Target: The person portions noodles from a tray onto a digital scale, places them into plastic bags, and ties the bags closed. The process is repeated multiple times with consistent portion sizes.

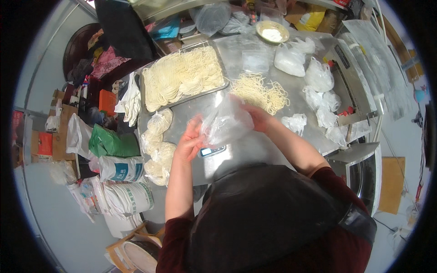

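Note:
A clear plastic bag (227, 119) is stretched between my two hands above the metal table. My left hand (191, 138) grips its left side, near the display of a small digital scale (212, 151). At the bag's right edge is my right hand (257, 116), partly hidden by the plastic. Just beyond it lies a loose heap of fresh noodles (261, 92). A metal tray (184, 99) piled with noodles (182, 73) sits at the back left. Several tied bags of noodles (160, 136) line the table's left side.
White plastic bags (289, 59) and a bowl of white powder (272, 32) stand at the back right. A clear plastic container (255, 61) lies beyond the loose noodles. A metal machine (351, 78) borders the right. Filled sacks (121, 169) are stacked left of the table.

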{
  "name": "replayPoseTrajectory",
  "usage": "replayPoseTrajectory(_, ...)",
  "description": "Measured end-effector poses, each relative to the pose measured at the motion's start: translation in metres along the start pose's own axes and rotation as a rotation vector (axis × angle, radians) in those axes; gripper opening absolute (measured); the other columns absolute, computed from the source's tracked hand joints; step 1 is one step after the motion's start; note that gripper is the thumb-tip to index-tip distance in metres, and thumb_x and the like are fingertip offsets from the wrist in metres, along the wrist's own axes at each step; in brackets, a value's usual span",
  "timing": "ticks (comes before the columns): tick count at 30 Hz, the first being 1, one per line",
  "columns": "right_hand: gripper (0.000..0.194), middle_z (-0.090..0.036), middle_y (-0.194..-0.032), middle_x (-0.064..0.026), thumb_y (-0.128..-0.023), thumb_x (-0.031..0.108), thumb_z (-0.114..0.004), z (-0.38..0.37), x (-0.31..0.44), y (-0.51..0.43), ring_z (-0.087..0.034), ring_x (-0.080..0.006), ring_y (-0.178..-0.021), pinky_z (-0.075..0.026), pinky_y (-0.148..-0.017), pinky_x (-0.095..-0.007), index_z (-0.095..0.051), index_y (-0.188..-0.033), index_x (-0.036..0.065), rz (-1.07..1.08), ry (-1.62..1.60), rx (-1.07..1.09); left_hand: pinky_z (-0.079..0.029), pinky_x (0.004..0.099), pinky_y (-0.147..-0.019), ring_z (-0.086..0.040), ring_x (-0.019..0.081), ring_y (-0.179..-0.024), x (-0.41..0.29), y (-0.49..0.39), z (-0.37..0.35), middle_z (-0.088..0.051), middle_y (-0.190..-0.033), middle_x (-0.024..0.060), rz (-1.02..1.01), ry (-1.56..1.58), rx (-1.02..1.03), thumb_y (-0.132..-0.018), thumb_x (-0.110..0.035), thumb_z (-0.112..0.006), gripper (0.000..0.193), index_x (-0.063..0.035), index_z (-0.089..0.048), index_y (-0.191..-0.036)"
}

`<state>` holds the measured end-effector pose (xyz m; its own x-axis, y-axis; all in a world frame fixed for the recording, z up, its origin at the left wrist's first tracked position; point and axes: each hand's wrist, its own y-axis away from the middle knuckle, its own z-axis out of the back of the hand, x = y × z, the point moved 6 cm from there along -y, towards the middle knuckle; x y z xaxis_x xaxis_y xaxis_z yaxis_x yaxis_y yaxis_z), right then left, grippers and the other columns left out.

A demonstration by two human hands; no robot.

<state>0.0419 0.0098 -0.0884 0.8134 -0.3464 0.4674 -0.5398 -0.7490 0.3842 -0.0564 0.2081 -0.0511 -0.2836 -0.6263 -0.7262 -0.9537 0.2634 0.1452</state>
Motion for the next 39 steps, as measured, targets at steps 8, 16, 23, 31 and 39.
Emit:
replayPoseTrajectory(8, 0.067, -0.064, -0.118, -0.0108, -0.083, -0.001, -0.061, -0.021, -0.069, -0.043, -0.061, -0.0232, -0.11, -0.05, -0.093, -0.0383, -0.043, -0.146, 0.011, -0.016, 0.314, 0.084, -0.053, 0.0493, -0.076, -0.062, 0.0476, -0.092, 0.001, 0.029, 0.107, -0.044, -0.133, 0.0322, 0.139, -1.68, -0.573, -0.076, 0.012, -0.051, 0.066, -0.0165, -0.046, -0.135)
replayPoseTrajectory(16, 0.049, -0.067, -0.112, -0.0149, -0.081, -0.001, -0.055, 0.058, -0.025, -0.13, -0.065, -0.0307, -0.104, -0.05, -0.092, -0.038, -0.059, -0.129, 0.005, 0.099, 1.09, -0.602, -0.052, 0.052, -0.076, -0.061, 0.0481, -0.092, 0.012, 0.021, 0.126, -0.048, -0.124, 0.0272, 0.014, -1.637, -0.491, -0.083, 0.005, -0.045, 0.052, -0.009, -0.048, -0.133)
replayPoseTrajectory(23, 0.057, -0.053, -0.131, -0.0171, -0.078, 0.003, -0.064, -0.042, 0.058, -0.247, -0.052, -0.0345, -0.121, -0.043, -0.103, -0.0376, -0.056, -0.133, 0.014, 0.609, 1.744, -0.381, -0.053, 0.0529, -0.075, -0.06, 0.0468, -0.096, 0.021, 0.018, 0.144, -0.048, -0.124, 0.0248, 0.076, -1.572, -0.48, -0.087, 0.0, -0.044, 0.045, -0.0043, -0.047, -0.132)
replayPoseTrajectory(31, 0.058, -0.043, -0.146, -0.0157, -0.086, 0.018, -0.062, -0.056, 0.066, -0.348, -0.039, -0.0335, -0.136, -0.038, -0.109, -0.0422, -0.047, -0.141, 0.02, 0.378, 2.24, -0.505, -0.054, 0.0516, -0.073, -0.061, 0.0451, -0.094, 0.018, 0.015, 0.159, -0.046, -0.125, 0.0234, 0.137, -1.562, -0.442, -0.086, -0.003, -0.051, 0.048, -0.0064, -0.044, -0.133)
replayPoseTrajectory(39, 0.057, -0.051, -0.132, -0.0125, -0.075, 0.027, -0.078, -0.04, 0.057, -0.313, -0.045, -0.033, -0.126, -0.041, -0.105, -0.0412, -0.058, -0.126, 0.009, 0.537, 2.251, -0.073, -0.055, 0.0476, -0.078, -0.06, 0.0413, -0.104, 0.025, 0.009, 0.165, -0.045, -0.129, 0.0228, 0.282, -1.545, -0.399, -0.084, 0.001, -0.052, 0.055, -0.0062, -0.042, -0.138)
